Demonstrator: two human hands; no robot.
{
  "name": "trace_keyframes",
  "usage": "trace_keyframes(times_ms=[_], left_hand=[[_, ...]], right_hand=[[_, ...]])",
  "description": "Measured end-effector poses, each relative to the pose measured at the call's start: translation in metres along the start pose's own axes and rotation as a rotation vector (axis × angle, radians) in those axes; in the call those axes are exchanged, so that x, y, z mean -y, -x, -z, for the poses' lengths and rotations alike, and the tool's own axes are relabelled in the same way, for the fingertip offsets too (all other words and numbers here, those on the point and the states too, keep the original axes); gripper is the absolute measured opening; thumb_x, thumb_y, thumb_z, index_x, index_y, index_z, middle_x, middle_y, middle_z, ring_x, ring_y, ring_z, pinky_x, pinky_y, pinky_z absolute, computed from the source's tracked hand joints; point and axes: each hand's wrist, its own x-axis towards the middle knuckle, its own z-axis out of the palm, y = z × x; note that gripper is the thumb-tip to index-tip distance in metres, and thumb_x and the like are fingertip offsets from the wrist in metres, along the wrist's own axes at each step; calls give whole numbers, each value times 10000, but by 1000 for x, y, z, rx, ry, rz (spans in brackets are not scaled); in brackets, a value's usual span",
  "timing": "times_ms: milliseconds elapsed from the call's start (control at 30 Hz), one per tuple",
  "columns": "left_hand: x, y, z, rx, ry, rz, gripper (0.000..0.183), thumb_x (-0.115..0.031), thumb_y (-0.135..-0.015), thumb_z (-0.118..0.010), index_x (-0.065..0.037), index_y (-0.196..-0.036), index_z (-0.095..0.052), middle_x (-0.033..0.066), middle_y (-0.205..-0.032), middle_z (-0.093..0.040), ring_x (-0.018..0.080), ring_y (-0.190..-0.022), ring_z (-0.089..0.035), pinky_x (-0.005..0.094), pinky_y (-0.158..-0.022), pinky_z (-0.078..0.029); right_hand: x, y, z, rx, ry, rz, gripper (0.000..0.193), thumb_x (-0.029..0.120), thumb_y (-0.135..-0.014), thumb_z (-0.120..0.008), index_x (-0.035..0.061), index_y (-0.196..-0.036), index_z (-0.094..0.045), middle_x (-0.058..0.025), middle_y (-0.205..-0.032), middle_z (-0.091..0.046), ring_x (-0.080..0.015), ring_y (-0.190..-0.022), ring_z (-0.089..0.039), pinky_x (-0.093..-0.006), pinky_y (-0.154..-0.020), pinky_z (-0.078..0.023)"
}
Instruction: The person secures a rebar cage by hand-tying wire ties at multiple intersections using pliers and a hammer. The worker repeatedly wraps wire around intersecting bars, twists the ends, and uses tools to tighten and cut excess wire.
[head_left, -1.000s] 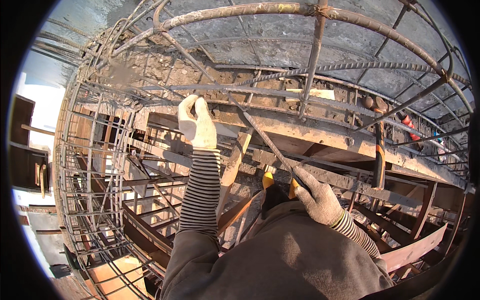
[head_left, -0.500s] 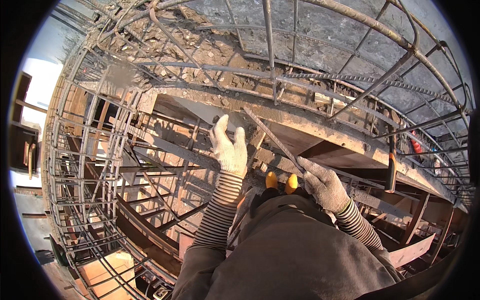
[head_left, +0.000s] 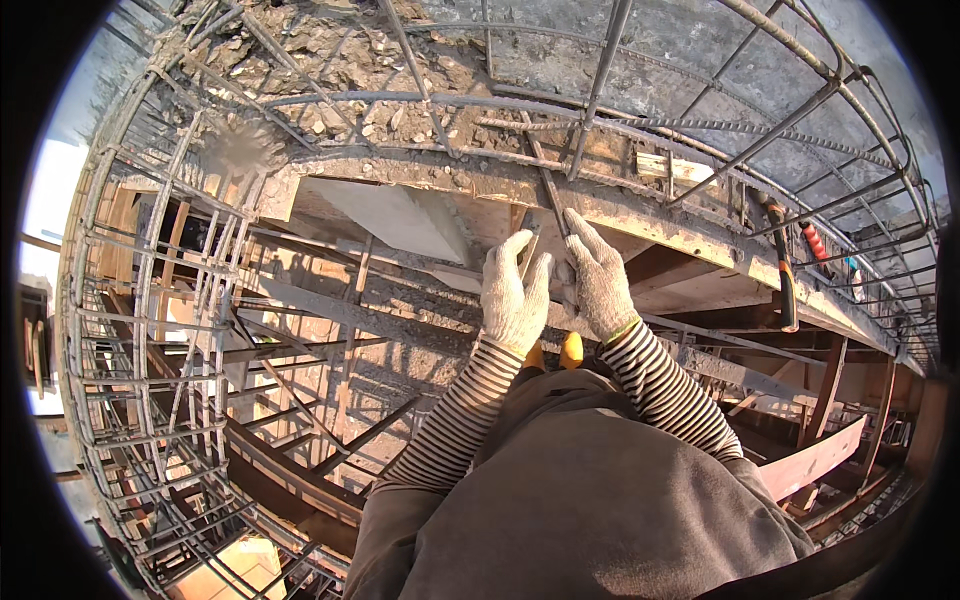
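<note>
Both hands wear white knit gloves, with striped sleeves behind them. My left hand (head_left: 514,293) and my right hand (head_left: 597,275) are side by side at the middle of the view, both closed around a thin ribbed steel bar (head_left: 547,190) that runs up and away from me. The bar crosses a curved horizontal rebar ring (head_left: 520,105) of a round reinforcement cage. Two yellow toe tips (head_left: 555,352) show just below the hands.
The rebar cage (head_left: 160,330) curves round on the left and overhead. A concrete ledge (head_left: 640,215) with rubble behind it runs across. A hammer-like tool with an orange-black handle (head_left: 785,265) hangs at the right. Timber formwork boards (head_left: 810,465) lie lower right.
My left hand has come in from the left to meet my right hand on the bar. The view has tilted so the hands sit higher and closer together.
</note>
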Motion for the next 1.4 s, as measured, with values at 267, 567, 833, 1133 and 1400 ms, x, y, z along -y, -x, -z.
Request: trace_keyframes(times_ms=[267,567,833,1133,1400], left_hand=[[8,20,11,138,216,108,383,-186,-1027,-617,5,-1352,-548,174,-1271,-638,288,-1165,-631,369,-1017,-488],[44,38,7,251,102,124,413,-101,-985,-638,-7,-1370,-520,228,-1326,-569,347,-1137,-626,397,-914,-531],[15,14,2,315,632,312,365,-245,-1089,-535,17,-1342,-542,164,-1249,-618,217,-1044,-661,320,-876,-543],[0,-9,-38,460,912,455,420,-230,-1114,-463,38,-1437,-487,152,-1490,-523,236,-1367,-517,322,-1126,-428],[9,-4,-86,289,1197,681,392,-323,-1118,-460,-13,-1334,-563,89,-1140,-653,186,-1050,-630,316,-959,-504]], right_hand=[[-48,3,20,-122,298,313,420,156,-1076,-475,44,-1479,-517,-38,-813,-592,-77,-594,-515,-247,-539,-468],[15,24,13,59,119,-57,481,194,-1091,-457,85,-1559,-428,13,-672,-464,-69,-460,-397,-231,-376,-369],[31,0,26,79,23,-165,451,171,-1083,-455,100,-1527,-477,33,-657,-410,-67,-462,-361,-240,-381,-374],[15,-8,29,165,108,7,463,161,-1071,-501,87,-1527,-491,62,-682,-425,-54,-525,-352,-209,-461,-318],[12,18,18,52,33,-90,410,164,-1068,-517,37,-1457,-554,-18,-980,-581,-82,-746,-520,-230,-641,-450]])
